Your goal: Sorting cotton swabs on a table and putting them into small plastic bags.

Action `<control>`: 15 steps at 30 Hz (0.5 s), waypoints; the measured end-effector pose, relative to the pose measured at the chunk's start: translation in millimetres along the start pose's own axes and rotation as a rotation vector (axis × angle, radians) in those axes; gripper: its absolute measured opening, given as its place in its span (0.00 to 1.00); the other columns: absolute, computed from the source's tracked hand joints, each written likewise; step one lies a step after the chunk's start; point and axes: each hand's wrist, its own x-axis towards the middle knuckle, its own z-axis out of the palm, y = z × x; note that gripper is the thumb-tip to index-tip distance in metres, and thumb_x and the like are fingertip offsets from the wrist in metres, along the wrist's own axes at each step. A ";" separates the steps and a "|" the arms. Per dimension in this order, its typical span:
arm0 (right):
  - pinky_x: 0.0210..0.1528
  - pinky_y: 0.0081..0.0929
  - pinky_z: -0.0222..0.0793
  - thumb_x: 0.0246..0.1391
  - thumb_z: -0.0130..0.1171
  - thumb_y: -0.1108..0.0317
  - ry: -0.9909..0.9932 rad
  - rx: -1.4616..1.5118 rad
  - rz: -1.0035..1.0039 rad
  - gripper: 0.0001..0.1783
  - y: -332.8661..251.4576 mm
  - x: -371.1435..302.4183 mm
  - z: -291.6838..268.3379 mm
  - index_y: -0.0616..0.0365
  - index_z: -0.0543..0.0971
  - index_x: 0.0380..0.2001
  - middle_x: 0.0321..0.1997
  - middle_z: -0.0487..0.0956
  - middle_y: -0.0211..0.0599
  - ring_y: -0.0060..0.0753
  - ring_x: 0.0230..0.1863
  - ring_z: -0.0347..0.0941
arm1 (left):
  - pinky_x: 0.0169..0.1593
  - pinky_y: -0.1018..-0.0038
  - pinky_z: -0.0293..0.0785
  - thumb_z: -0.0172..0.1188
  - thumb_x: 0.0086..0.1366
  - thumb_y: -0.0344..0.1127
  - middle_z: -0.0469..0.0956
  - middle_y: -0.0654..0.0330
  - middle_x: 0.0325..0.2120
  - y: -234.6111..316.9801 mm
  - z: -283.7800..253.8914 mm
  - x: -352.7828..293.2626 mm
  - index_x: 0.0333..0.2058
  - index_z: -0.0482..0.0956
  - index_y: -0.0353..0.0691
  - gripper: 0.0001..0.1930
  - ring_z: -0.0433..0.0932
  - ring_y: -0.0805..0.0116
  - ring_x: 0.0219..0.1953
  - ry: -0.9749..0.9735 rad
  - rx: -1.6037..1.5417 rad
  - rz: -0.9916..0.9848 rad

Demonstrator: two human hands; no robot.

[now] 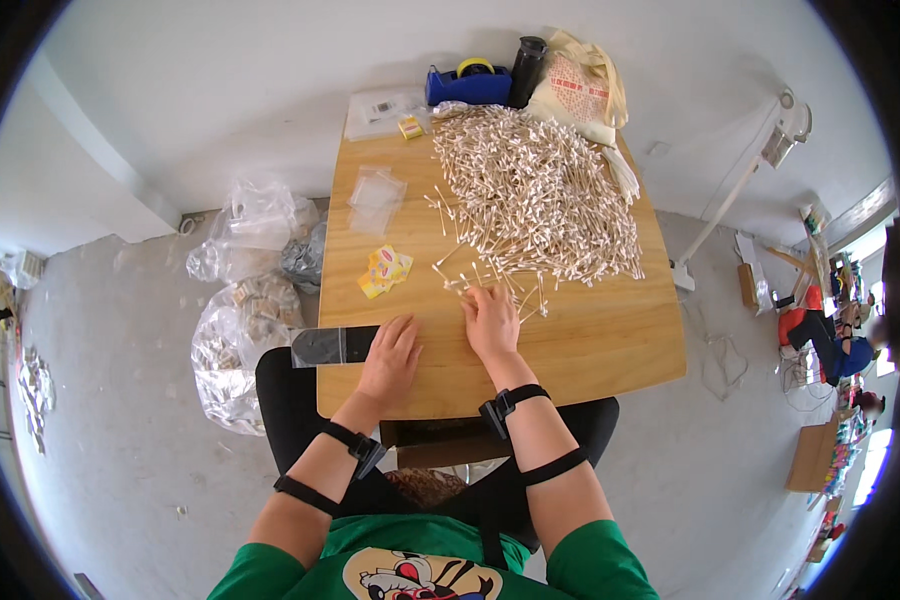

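A large heap of wooden-stemmed cotton swabs [540, 190] covers the far right half of the wooden table [590, 340]. At the heap's near edge, my right hand [492, 318] has its fingers bent and drawn together on a few loose swabs; its fingertips are partly hidden. My left hand [392, 358] lies on the table near the front edge, fingers stretched out and holding nothing. It rests beside a dark flat strip with a clear sleeve [318, 346]. Farther off on the left side are several yellow printed cards [386, 272] and clear plastic bags [375, 195].
Along the back edge stand a blue tape dispenser [467, 85], a black bottle [527, 72] and a cream cloth bag [580, 90]. A small yellow box [410, 127] sits at the back left. Filled clear plastic sacks [245, 340] lie on the floor left of the table.
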 end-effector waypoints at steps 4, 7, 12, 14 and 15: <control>0.39 0.42 0.71 0.50 0.63 0.70 -0.005 0.019 -0.051 0.04 5.3 -17.2 2.4 0.55 0.78 0.30 0.35 0.74 0.40 0.48 0.38 0.73 | 0.65 0.57 0.62 0.58 0.58 0.26 0.69 0.49 0.56 -5.6 10.0 36.8 0.54 0.71 0.36 0.23 0.66 0.47 0.60 -0.036 0.042 0.000; 0.38 0.41 0.70 0.49 0.63 0.71 -0.021 0.099 -0.108 0.03 1.1 -36.3 -5.9 0.55 0.79 0.28 0.32 0.74 0.40 0.48 0.37 0.73 | 0.67 0.57 0.59 0.57 0.58 0.25 0.69 0.53 0.58 -21.7 19.8 56.2 0.56 0.70 0.38 0.25 0.64 0.51 0.63 -0.059 0.125 0.093; 0.37 0.40 0.70 0.48 0.64 0.69 -0.107 0.235 -0.184 0.03 -5.9 -46.9 -19.5 0.55 0.80 0.27 0.29 0.74 0.39 0.48 0.35 0.73 | 0.69 0.57 0.56 0.54 0.59 0.27 0.69 0.58 0.57 -36.5 31.4 59.7 0.55 0.72 0.41 0.23 0.62 0.58 0.65 -0.128 0.277 0.146; 0.36 0.39 0.70 0.48 0.64 0.71 -0.092 0.273 -0.121 0.02 2.9 -48.7 -19.7 0.56 0.81 0.27 0.29 0.75 0.38 0.47 0.34 0.74 | 0.68 0.57 0.57 0.53 0.59 0.27 0.70 0.58 0.55 -23.4 27.9 61.9 0.53 0.73 0.41 0.21 0.63 0.58 0.64 -0.162 0.277 0.134; 0.35 0.38 0.70 0.48 0.64 0.72 -0.076 0.317 -0.069 0.02 6.8 -49.1 -19.4 0.56 0.81 0.27 0.29 0.76 0.38 0.46 0.33 0.74 | 0.68 0.57 0.57 0.53 0.59 0.28 0.71 0.58 0.52 -16.3 24.9 63.7 0.51 0.74 0.41 0.19 0.65 0.59 0.62 -0.189 0.285 0.118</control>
